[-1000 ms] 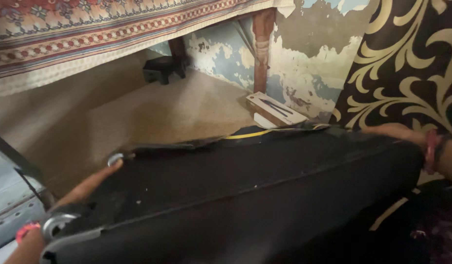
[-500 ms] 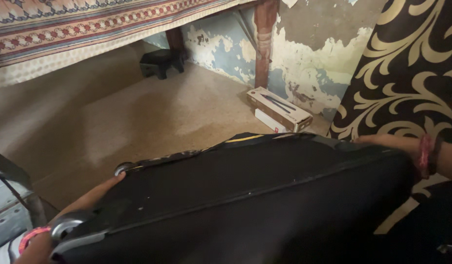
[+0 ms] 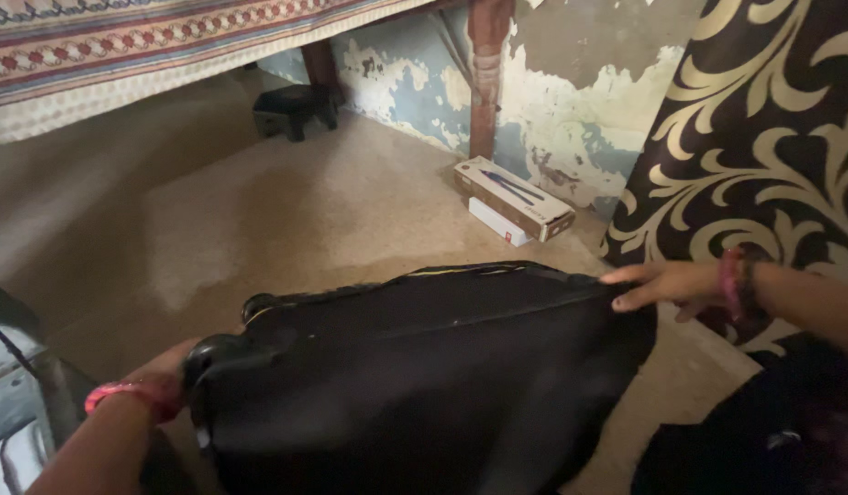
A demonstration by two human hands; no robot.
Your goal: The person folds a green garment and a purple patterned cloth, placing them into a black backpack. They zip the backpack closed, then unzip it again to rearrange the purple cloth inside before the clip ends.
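Cardboard box (image 3: 513, 197) beside peeling wall (image 3: 580, 101)

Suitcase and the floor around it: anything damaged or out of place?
The wall behind has paint peeling in large patches. Two long cardboard boxes lie loose on the floor. The black suitcase shows no visible damage.
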